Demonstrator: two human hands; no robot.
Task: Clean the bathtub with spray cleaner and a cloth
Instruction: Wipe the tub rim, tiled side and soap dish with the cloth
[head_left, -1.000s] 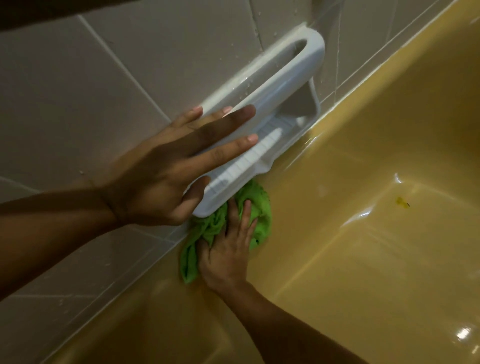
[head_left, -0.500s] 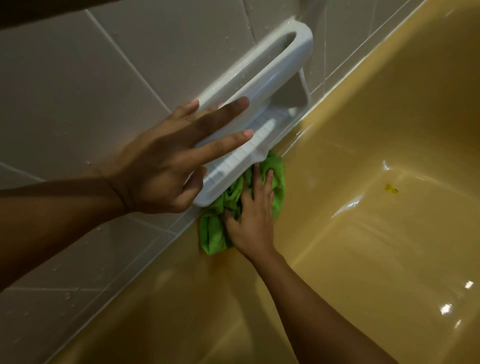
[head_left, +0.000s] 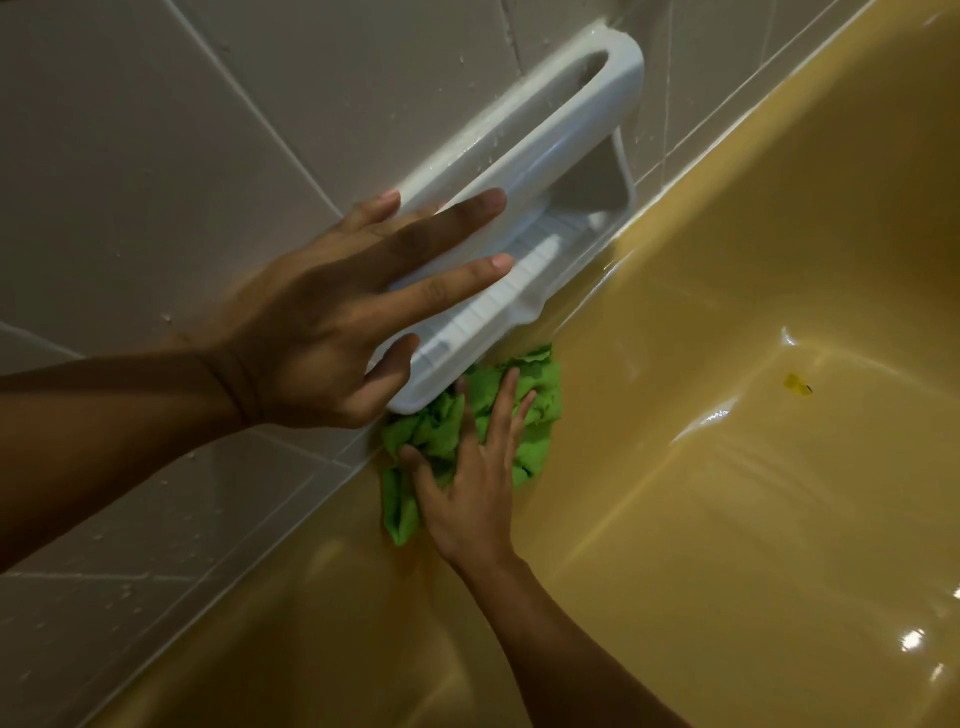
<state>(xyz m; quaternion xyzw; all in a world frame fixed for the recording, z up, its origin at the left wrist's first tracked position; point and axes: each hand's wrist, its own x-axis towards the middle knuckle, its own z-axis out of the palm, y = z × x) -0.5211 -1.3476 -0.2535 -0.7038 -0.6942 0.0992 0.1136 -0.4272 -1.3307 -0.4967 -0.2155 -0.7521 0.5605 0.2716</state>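
Note:
The yellow bathtub (head_left: 727, 545) fills the right and bottom of the head view, its inner wall wet and shiny. My right hand (head_left: 467, 493) presses a crumpled green cloth (head_left: 540, 395) flat against the tub wall just under the rim, fingers spread and straight. Directly above it a white wall-mounted soap dish with a grab bar (head_left: 571, 130) sticks out from the tiles. My left hand (head_left: 322, 322) rests on the lower end of that dish, fingers straight across the bar and thumb under its edge. No spray bottle is in view.
Grey wall tiles (head_left: 156, 156) with water drops run along the left above the tub rim. A small dark yellow speck (head_left: 797, 384) lies on the tub floor at the right. Bright reflections mark the wet tub floor.
My right hand slid the green cloth along the tub wall under the soap dish, up to the right and then back down. My left hand stayed on the dish.

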